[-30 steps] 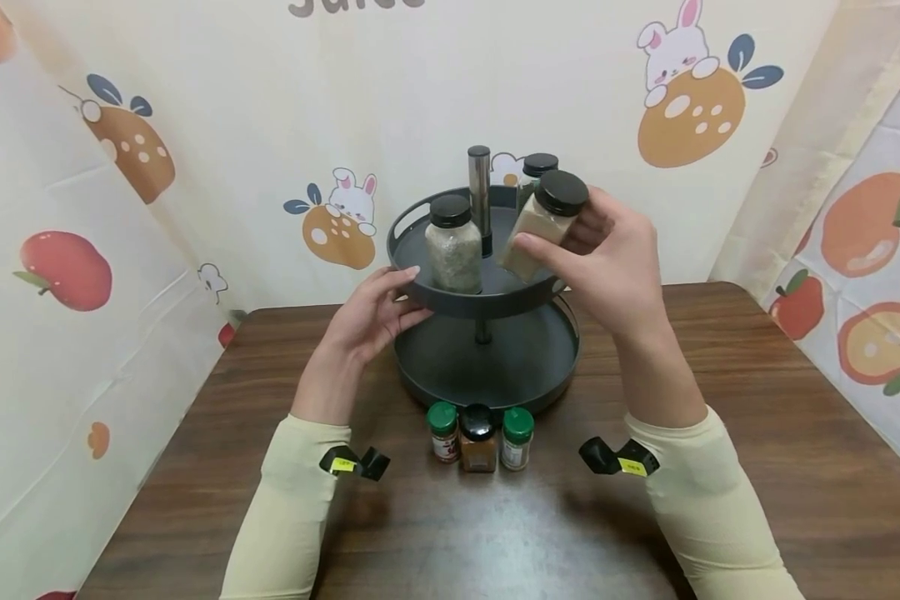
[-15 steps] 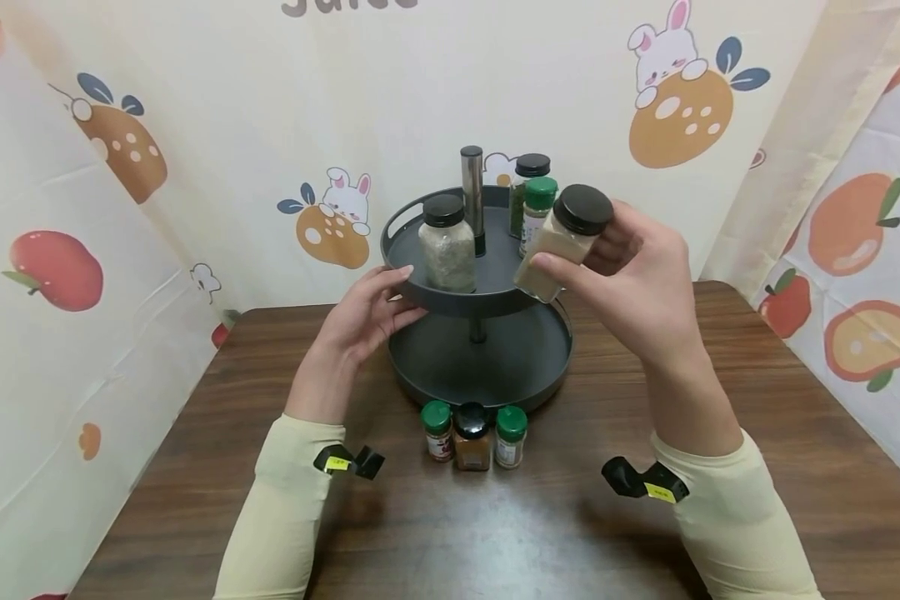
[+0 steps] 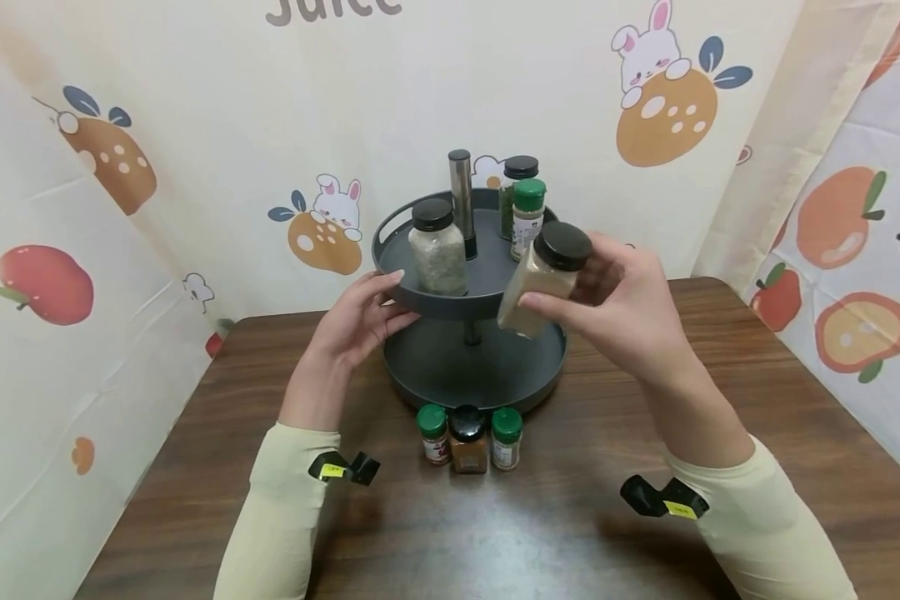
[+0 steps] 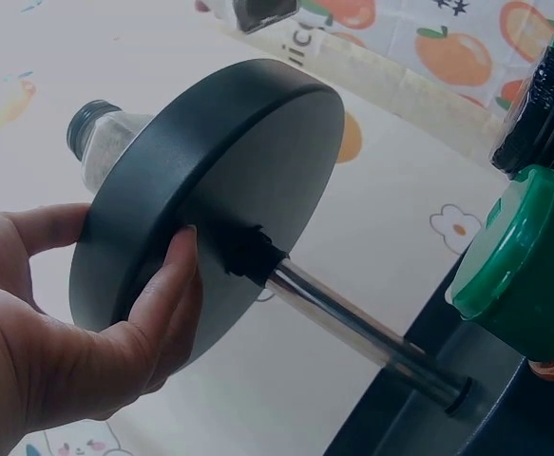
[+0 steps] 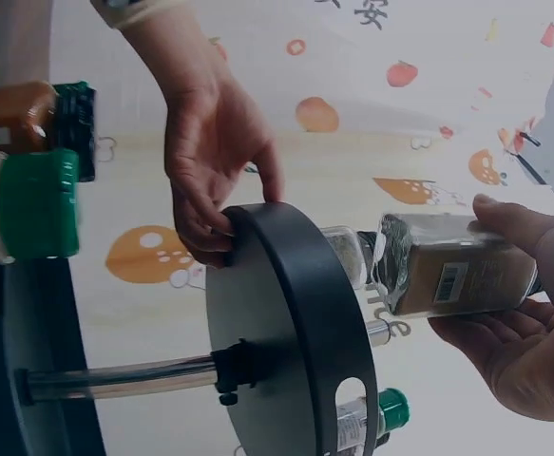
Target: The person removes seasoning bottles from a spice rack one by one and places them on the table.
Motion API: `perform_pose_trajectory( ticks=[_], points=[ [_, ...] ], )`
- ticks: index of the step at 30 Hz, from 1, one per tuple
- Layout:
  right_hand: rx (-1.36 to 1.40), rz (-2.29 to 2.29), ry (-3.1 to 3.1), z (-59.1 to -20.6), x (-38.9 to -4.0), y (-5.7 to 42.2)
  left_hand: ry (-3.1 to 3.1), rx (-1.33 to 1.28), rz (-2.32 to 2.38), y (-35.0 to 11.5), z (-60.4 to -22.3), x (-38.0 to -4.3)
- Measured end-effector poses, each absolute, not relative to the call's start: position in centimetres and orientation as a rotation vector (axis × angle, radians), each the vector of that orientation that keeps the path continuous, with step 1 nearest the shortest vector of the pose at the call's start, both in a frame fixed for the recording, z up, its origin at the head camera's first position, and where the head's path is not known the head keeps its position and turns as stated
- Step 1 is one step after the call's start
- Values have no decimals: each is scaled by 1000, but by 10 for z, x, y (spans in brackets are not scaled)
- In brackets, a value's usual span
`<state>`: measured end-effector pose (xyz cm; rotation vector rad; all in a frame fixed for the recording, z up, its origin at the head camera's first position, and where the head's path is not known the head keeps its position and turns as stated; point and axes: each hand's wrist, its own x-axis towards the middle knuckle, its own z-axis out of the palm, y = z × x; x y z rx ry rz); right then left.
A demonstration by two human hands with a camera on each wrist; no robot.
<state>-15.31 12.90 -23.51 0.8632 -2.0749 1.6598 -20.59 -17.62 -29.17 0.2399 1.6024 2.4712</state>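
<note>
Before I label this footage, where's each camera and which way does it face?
Head: on the head, facing forward-down at the rack; left grip, right grip, sleeves show.
Left wrist: on that wrist, facing the rack; left grip shows.
Right wrist: on that wrist, facing the jar; right grip, left grip show.
Wrist views share: rack, left grip.

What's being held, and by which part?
The right grip holds a jar by its sides; the left grip pinches the upper tray by its edge.
</note>
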Motion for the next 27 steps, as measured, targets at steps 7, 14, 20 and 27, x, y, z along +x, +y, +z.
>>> perform_pose_trajectory(
  ticks=[7, 14, 20, 27],
  points=[
    [1015, 1747, -2076, -245, -144, 139, 1576, 248, 2471, -178, -292, -207],
    [1090, 1720, -2166, -262, -139, 151, 1557, 256, 2462, -177, -291, -207],
    [1093, 1676, -2256, -282, -135, 162, 1556, 263, 2456, -175, -291, -208],
    [1089, 1685, -2344, -305, -136, 172, 1562, 242, 2464, -176, -292, -206]
  ],
)
